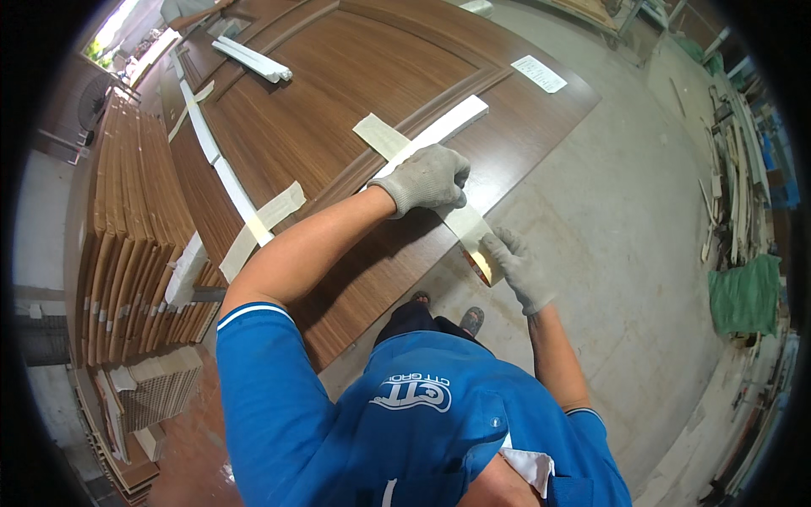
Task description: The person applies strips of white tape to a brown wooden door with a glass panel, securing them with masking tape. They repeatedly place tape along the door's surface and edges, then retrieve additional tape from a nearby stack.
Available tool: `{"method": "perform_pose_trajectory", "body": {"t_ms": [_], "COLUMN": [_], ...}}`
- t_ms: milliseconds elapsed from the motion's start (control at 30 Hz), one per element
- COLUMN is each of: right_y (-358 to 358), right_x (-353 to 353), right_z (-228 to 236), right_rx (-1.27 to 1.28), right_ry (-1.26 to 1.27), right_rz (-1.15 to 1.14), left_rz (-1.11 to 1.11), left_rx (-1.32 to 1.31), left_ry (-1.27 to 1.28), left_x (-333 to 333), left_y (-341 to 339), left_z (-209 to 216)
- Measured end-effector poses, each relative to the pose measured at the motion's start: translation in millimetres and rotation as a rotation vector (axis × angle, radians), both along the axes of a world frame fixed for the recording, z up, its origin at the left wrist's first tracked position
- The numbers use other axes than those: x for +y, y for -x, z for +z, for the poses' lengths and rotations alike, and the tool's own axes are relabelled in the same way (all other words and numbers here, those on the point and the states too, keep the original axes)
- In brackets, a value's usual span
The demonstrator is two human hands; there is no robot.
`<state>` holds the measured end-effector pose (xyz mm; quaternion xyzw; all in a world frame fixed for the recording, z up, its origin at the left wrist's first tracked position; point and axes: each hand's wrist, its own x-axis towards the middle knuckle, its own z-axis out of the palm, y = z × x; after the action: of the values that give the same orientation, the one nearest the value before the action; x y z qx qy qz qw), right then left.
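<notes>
A brown wood-grain door panel (355, 76) lies flat in front of me, with a white foam strip (460, 118) across its near end. My left hand (427, 179), in a grey glove, rests over this strip, its fingers curled onto a band of masking tape (463, 221). The band runs past the panel's edge to the tape roll (481, 266). Beyond the edge, my gloved right hand (525, 272) is closed around the roll. Another tape piece (380, 135) crosses the strip on the far side of my left hand.
White strips (228, 182) run along the panel's left edge, held by tape pieces (283, 205). Loose white strips (252, 59) and a paper label (538, 74) lie on top. Stacked brown panels (127, 237) stand left; a green sack (743, 296) lies right. A person's arm (196, 17) shows far left.
</notes>
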<state>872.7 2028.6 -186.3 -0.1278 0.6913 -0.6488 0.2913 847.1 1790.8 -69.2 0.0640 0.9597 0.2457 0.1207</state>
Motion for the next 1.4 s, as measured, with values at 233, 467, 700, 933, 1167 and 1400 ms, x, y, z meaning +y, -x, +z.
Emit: {"method": "perform_pose_trajectory", "body": {"t_ms": [233, 467, 700, 933, 1167, 1400], "right_y": [-14, -30, -35, -37, 7, 14], "right_x": [-9, -27, -40, -7, 80, 77], "right_z": [38, 76, 105, 144, 129, 119], "right_rx": [0.715, 1.309, 1.332, 1.070, 0.797, 0.666], "right_ry": [-0.297, -0.696, -0.870, -0.403, -0.402, -0.477], "right_rz": [-0.075, 0.087, 0.208, 0.209, -0.519, -0.669], "left_rz": [0.031, 0.054, 0.016, 0.027, 0.927, 1.369], "left_rx": [0.013, 0.068, 0.086, 0.066, 0.688, 0.461], "left_ry": [0.013, 0.044, 0.066, 0.106, 0.422, -0.103], "left_x": [-1, 2, 2, -15, -235, -326], "left_y": [6, 6, 7, 8, 95, 95], "left_z": [-12, -19, -20, -4, 45, -6]}}
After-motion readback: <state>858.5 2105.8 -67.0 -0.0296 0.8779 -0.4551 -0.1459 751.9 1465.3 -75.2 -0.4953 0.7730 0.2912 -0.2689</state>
